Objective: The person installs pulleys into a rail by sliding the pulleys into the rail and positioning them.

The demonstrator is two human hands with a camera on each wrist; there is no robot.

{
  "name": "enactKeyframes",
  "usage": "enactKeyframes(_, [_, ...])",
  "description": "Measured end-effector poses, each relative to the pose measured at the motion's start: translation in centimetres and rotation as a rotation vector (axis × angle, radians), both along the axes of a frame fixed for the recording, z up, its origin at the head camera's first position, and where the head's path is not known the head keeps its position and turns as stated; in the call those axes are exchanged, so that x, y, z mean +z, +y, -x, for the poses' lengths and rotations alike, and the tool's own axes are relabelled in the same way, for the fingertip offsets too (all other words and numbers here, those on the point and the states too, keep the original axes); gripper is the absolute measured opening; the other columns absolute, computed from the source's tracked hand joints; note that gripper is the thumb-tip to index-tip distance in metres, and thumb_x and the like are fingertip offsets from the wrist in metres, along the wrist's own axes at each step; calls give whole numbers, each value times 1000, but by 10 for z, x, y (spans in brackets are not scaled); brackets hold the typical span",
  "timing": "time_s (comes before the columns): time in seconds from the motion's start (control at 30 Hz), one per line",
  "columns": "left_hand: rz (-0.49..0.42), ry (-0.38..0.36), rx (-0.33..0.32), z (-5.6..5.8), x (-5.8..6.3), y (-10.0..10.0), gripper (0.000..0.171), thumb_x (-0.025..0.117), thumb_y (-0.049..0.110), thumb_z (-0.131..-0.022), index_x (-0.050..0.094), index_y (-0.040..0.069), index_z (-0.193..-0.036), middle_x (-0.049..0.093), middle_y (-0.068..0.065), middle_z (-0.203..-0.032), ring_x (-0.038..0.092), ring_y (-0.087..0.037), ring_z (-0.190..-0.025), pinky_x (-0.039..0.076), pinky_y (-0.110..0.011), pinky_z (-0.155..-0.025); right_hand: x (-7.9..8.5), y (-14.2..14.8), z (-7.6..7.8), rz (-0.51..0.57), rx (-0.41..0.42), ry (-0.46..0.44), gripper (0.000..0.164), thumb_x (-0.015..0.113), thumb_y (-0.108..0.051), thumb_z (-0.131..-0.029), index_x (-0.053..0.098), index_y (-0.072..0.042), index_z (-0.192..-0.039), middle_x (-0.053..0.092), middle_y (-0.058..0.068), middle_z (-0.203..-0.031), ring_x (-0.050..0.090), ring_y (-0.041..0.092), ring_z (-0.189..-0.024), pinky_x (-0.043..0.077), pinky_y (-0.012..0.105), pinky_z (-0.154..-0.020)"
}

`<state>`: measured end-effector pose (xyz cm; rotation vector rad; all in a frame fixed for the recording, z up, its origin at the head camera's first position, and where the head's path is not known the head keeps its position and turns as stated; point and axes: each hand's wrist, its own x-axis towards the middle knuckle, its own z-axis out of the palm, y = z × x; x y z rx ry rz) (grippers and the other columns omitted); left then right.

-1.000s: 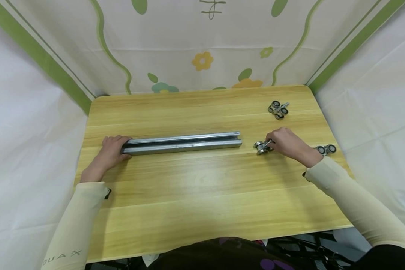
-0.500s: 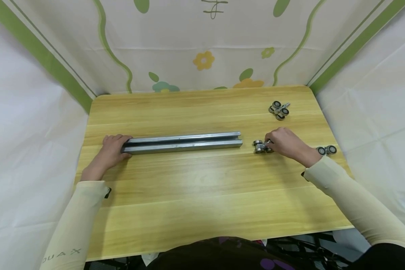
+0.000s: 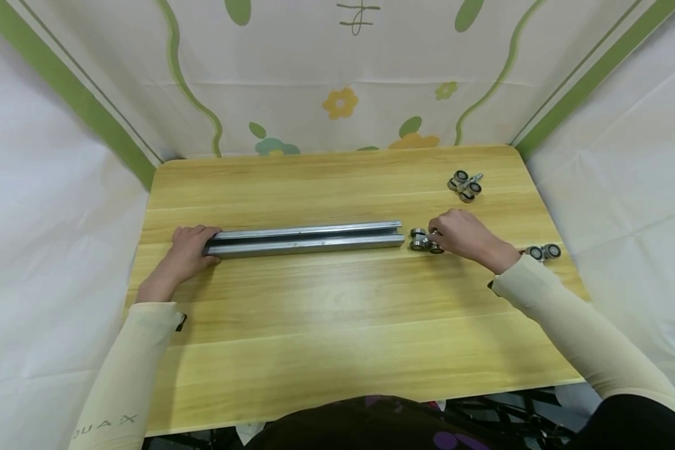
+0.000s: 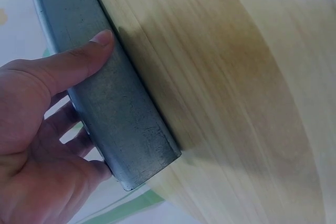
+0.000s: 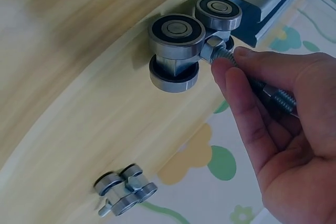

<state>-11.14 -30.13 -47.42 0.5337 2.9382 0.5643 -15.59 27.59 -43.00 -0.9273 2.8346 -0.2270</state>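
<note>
A long grey metal channel rail (image 3: 309, 242) lies across the table with its slot showing. My left hand (image 3: 185, 253) grips the rail's left end; in the left wrist view the thumb lies over one face of the rail (image 4: 118, 103) and the fingers go behind it. Just off the rail's right end is a roller trolley (image 3: 419, 240) with several bearing wheels. My right hand (image 3: 464, 236) pinches its threaded bolt (image 5: 227, 56) between thumb and fingers. In the right wrist view the trolley's wheels (image 5: 176, 51) are close to the rail end, apparently apart from it.
Another roller trolley (image 3: 464, 186) lies at the back right of the wooden table (image 3: 326, 331). A third trolley (image 3: 544, 251) sits by the right wrist, partly hidden. White fabric walls enclose the table's back and sides.
My right hand has moved left with the trolley, bringing it nearer the rail's end, and the trolley has turned somewhat. The left hand and the rail have stayed in place.
</note>
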Motion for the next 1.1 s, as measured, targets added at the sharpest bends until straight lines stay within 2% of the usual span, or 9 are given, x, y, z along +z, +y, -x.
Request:
enactKeyframes(0.1, [3,7,-3,0,-1,0,63,81,9,-73,55,-7,-128,61,-33,-117,50,-52,-106,28,-61,-90,-1,-5,2,11,4,11,11,69,-13,-87,70,-9,-78,59,-5,-61,46,8,-48,44,30,-51])
enactKeyframes(0.4, [-2,-4,10,-1,-2,0,63,80,8,-74,54,-6,-129,60,-34,-118,48,-54,-108,24,-69,-99,-5,-20,9,50,31,28,12,67,-10,-88,71,-8,-77,58,-5,-59,45,8,-46,43,29,-49])
enactKeyframes(0.6, [-6,-3,13,-2,-1,1,62,80,8,-74,54,-6,-129,60,-34,-119,48,-54,-109,25,-66,-97,-8,-27,11,55,33,13,12,65,-12,-90,72,-8,-80,59,-5,-61,45,8,-47,43,29,-49])
enactKeyframes(0.83, [-15,36,10,-2,1,3,62,81,7,-72,56,-6,-127,61,-33,-115,50,-53,-105,28,-62,-91,-7,-35,11,70,37,13,10,68,-13,-89,75,-7,-89,68,-1,-71,51,6,-51,49,29,-54])
enactKeyframes(1.1, [-12,18,10,-3,0,2,61,81,7,-73,55,-6,-127,61,-33,-115,50,-53,-106,27,-64,-93,-6,-44,12,96,55,4,10,70,-11,-87,75,-6,-93,73,5,-81,61,8,-60,56,30,-58])
